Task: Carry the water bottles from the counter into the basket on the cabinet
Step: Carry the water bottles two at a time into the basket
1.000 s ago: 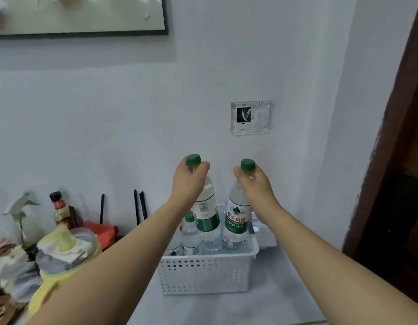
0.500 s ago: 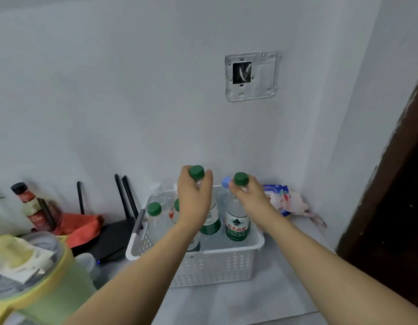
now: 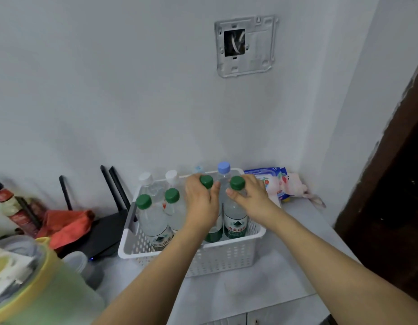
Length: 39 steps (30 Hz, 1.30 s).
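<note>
Both bottles now sit lower, inside the basket (image 3: 226, 249); left hand (image 3: 201, 200) and right hand (image 3: 249, 198) grip their necks; release pending.

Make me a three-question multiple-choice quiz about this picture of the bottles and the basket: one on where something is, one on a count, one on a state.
1. Where is the white basket?
A. on the floor
B. on the grey cabinet top by the wall
C. hanging on the wall

2. How many green caps show?
A. two
B. four
C. six

3. What is the left hand doing?
A. resting flat on the cabinet
B. holding a bottle by its neck
C. lifting the basket

Answers:
1 B, the basket stands on the cabinet top.
2 B, two under the hands, two at the left.
3 B, its fingers curl round the neck below the green cap; the right hand does likewise.
</note>
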Tool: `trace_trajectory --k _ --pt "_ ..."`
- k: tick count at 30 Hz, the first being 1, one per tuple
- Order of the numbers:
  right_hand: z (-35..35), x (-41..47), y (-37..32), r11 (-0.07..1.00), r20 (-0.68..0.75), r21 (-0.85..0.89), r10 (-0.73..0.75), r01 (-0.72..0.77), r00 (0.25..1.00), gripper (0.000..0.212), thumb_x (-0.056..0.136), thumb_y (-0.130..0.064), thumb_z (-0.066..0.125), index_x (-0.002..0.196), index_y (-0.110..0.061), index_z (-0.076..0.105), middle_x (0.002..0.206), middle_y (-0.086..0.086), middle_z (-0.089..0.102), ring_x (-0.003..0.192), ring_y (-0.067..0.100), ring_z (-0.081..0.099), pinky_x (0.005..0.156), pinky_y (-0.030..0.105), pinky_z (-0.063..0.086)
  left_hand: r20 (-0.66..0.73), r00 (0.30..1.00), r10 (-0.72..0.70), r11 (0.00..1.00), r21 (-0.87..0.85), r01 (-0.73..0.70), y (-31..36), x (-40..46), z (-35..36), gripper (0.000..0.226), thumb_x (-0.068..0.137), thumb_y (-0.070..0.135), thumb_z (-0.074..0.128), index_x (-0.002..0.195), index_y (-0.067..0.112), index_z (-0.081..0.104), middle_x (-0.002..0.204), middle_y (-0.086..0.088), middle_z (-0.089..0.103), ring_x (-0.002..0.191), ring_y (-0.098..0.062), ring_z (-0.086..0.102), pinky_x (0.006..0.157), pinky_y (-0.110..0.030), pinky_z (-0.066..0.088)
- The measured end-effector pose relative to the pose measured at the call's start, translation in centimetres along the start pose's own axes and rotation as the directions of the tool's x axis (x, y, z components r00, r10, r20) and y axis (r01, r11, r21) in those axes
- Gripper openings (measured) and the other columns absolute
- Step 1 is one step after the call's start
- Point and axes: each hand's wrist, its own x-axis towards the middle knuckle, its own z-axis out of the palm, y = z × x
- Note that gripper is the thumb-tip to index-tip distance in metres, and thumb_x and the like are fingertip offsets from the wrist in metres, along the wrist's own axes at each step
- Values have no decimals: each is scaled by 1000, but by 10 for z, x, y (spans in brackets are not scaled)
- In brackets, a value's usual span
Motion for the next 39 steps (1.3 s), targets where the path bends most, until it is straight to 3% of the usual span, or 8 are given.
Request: trace_trajectory --k 5,10,17,21,26,31,36,39 --pt "-1 -3 1 999 20 36 -14 14 1000 38 92 -46 57 122 -22 52 127 -3 43 126 21 30 102 33 27 72 997 -25 999 41 22 -2 -3 0 32 98 24 54 120 4 42 108 -7 43 101 -25 45 94 -44 43" --pt "-3 -5 -5 999 24 12 -31 31 999 36 91 -43 59 119 -21 54 129 0 47 128 23 33 105 36 30 128 992 -22 1000 10 21 0 -6 -4 43 99 17 51 137 6 34 127 -8 39 118 -22 41 105 -35 36" --pt "-2 -9 -7 989 41 -125 -76 81 996 35 90 -50 57 113 -24 54 111 -3 50 116 19 44 98 35 37 143 987 -79 997 1 80 12 -7 -9 40 96 5 48 135 9 38 126 -1 38 119 -19 41 103 -29 35" --pt "-4 -17 -10 996 68 -61 -63 67 996 40 88 -56 54 115 -26 57 114 -3 55 114 16 48 100 39 42 155 982 -109 993 67 99 20 -9 -13 43 94 -3 46 135 8 41 137 -9 36 124 -23 41 99 -23 32" --pt "-7 -28 -21 995 111 -89 -24 34 994 40 90 -52 54 118 -25 58 119 0 58 115 18 51 100 41 43 234 963 -131 986 136 101 32 -13 -27 58 91 -5 48 145 10 34 146 -10 29 133 -27 36 109 -37 37" --pt "-14 -42 -37 997 107 -78 31 -23 994 36 93 -45 53 124 -26 57 127 0 55 119 20 51 99 38 42 283 957 -67 982 190 13 42 -21 -43 55 93 -5 46 146 8 35 149 -11 32 137 -27 35 110 -33 33" --pt "-22 -50 -44 997 82 -73 38 -32 996 41 95 -42 51 131 -22 52 133 3 51 121 20 50 95 31 40 260 965 27 971 223 -87 50 -21 -59 52 93 -6 41 144 5 39 147 -11 38 127 -26 47 94 -22 35" --pt "-29 -59 -58 995 61 -95 25 -19 998 41 99 -36 48 134 -15 47 136 7 46 123 22 45 94 28 34 229 971 65 950 282 -130 54 -21 -70 49 97 0 41 145 6 37 150 -10 37 122 -28 51 89 -29 40"
